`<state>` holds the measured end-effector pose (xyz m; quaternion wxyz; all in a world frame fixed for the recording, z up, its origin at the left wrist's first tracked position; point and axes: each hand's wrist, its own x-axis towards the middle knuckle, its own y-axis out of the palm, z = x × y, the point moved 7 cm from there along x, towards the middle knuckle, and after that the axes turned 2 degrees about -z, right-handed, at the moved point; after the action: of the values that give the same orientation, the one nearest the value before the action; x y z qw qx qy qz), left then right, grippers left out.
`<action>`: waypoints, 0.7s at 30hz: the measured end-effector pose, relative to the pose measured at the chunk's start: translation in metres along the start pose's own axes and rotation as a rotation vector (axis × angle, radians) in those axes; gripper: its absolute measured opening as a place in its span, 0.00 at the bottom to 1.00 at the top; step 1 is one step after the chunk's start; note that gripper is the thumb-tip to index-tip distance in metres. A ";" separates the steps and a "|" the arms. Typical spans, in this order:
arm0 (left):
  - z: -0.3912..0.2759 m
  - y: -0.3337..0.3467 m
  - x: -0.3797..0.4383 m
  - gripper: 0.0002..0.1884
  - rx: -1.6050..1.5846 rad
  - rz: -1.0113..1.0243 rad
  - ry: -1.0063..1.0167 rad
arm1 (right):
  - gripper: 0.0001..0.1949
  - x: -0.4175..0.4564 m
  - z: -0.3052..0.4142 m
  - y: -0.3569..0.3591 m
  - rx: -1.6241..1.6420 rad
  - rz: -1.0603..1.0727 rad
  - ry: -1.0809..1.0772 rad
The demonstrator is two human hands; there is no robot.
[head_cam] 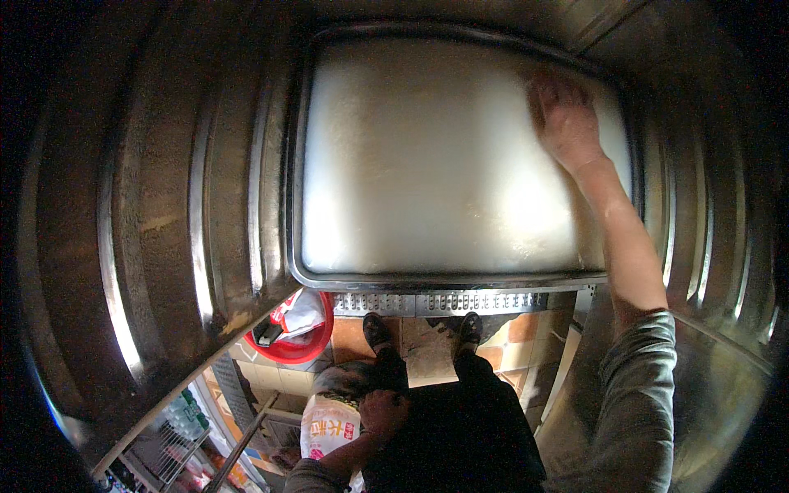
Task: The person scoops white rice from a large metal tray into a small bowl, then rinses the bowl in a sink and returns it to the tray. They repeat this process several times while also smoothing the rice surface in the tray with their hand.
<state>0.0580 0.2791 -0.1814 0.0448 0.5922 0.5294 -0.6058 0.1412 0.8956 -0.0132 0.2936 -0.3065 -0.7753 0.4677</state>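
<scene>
A large rectangular metal tray (447, 285), filled with a pale, whitish mass, lies before me in a dark metal enclosure. My right hand (567, 120) reaches over the tray's far right part, its fingertips at the pale surface; they are blurred and in shadow, and whether they hold something is unclear. Low in the view, my left hand (383, 413) grips the upper part of a white printed plastic bag (330, 425). What the bag holds cannot be made out.
Ribbed metal walls (228, 172) flank the tray. A red plastic basin (296, 352) with a white bag and a dark object stands on the tiled floor (425, 354) at lower left. Perforated metal strips (481, 302) run below the tray's near edge. A wire rack (175, 456) is at bottom left.
</scene>
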 end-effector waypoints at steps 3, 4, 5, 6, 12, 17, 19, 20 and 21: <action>0.011 0.009 -0.002 0.19 -0.047 -0.083 -0.007 | 0.21 -0.003 -0.002 -0.010 0.097 -0.126 -0.011; 0.008 0.005 -0.001 0.19 -0.018 -0.065 -0.031 | 0.20 -0.004 -0.001 -0.019 0.151 -0.196 -0.035; 0.006 0.004 -0.001 0.19 0.010 -0.047 -0.055 | 0.18 -0.002 -0.004 -0.025 0.270 -0.225 0.009; 0.006 0.005 -0.001 0.19 0.001 -0.032 -0.033 | 0.16 0.000 -0.008 -0.032 0.386 -0.250 0.056; 0.003 -0.003 0.001 0.19 0.000 -0.035 0.014 | 0.11 0.024 0.005 -0.002 0.476 -0.345 0.224; -0.006 -0.025 -0.003 0.18 0.019 -0.131 0.062 | 0.10 0.037 0.010 0.031 0.617 -0.438 0.274; -0.005 -0.023 -0.006 0.18 0.039 -0.159 0.075 | 0.09 0.036 0.020 0.012 0.632 -0.460 0.238; -0.005 -0.022 -0.008 0.18 0.048 -0.174 0.080 | 0.08 0.036 0.027 0.001 0.615 -0.464 0.202; -0.004 -0.021 -0.006 0.18 0.022 -0.141 0.060 | 0.08 0.037 0.026 0.003 0.568 -0.459 0.215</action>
<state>0.0476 0.2875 -0.1633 -0.0205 0.5719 0.5642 -0.5951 0.0994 0.9101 -0.0198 0.5436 -0.0785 -0.6280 0.5513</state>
